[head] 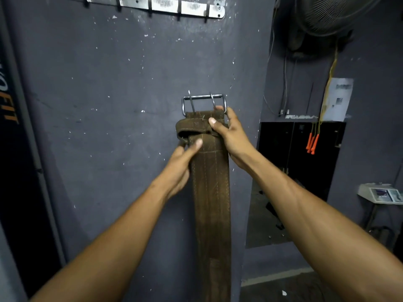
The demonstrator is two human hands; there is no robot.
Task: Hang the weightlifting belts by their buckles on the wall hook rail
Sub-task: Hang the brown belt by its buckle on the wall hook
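A brown leather weightlifting belt point(211, 182) hangs straight down in front of a dark grey wall, its steel two-prong buckle point(204, 103) at the top. My right hand point(229, 134) grips the belt just under the buckle, thumb across the front. My left hand point(181, 164) holds the belt's left edge a little lower, thumb on the leather near the keeper loop. A metal hook rail point(165, 5) with several bare hooks is fixed to the wall at the top of the view, well above the buckle.
A wall fan point(327, 16) hangs at the upper right. Orange-handled skipping ropes point(313, 142) dangle beside dark lockers point(301, 153). A small scale on a stand point(380, 194) sits at the far right. A dark door frame point(26, 127) runs down the left.
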